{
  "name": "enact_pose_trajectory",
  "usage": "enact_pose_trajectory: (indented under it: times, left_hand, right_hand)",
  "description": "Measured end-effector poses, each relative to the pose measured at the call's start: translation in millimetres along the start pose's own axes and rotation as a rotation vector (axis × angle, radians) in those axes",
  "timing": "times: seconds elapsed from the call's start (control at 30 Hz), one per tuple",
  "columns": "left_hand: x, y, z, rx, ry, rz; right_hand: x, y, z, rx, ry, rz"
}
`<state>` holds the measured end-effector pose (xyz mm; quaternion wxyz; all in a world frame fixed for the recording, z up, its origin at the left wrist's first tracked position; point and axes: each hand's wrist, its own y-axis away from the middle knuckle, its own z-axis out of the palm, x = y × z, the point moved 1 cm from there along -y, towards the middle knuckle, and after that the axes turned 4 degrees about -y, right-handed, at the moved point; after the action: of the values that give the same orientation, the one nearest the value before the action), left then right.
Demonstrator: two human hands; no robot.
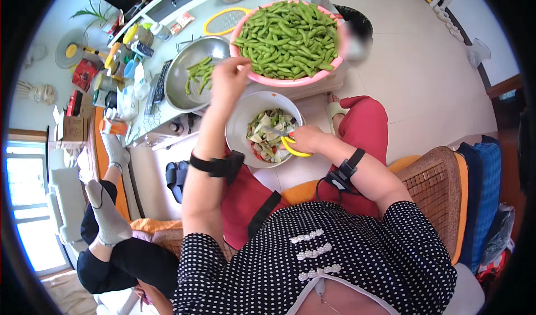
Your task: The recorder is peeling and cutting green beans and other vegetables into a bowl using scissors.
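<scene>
My left hand (228, 78) is raised at the near-left rim of the pink basin (252, 79), heaped with green pods (285, 39), its fingers pinched; what they hold, if anything, is hidden. My right hand (304, 139) grips yellow-handled scissors (296, 150) over a white bucket (240, 117) containing pale and green scraps (267, 128). Left of the pink basin, a steel bowl (177, 75) holds a few pods (198, 72).
The cluttered table (156, 53) carries remotes (159, 83), jars, bottles and a yellow-rimmed sieve (226, 22). A person's socked feet (106, 214) rest at the left. Black slippers (176, 181) lie on the floor. A woven cushion (427, 192) is at the right.
</scene>
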<state>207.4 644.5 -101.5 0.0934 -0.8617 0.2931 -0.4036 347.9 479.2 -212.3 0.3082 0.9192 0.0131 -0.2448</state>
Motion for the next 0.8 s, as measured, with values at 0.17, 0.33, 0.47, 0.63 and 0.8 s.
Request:
enact_pose_trajectory:
  times: [0.17, 0.33, 0.47, 0.63, 0.8]
  left_hand:
    - [36.1, -20.9, 42.9, -0.057, -0.551, 0.364]
    - [26.7, -30.4, 53.3, -0.103, -0.662, 0.376]
    - [31.0, -24.1, 39.3, -0.026, -0.58, 0.446]
    - [24.8, 18.2, -1.3, -0.042, 0.046, -0.096]
    - [12.4, 82.4, -20.9, -0.081, 0.682, -0.55]
  right_hand:
    - [10.5, 3.5, 8.5, 0.029, -0.046, -0.047]
    - [6.9, 6.4, 1.8, 0.047, -0.052, -0.05]
    - [3.4, 10.1, -2.4, 0.054, -0.068, -0.055]
    - [4.9, 6.2, 2.8, 0.17, -0.182, -0.096]
    - [-8.0, 13.3, -12.2, -0.177, -0.786, -0.139]
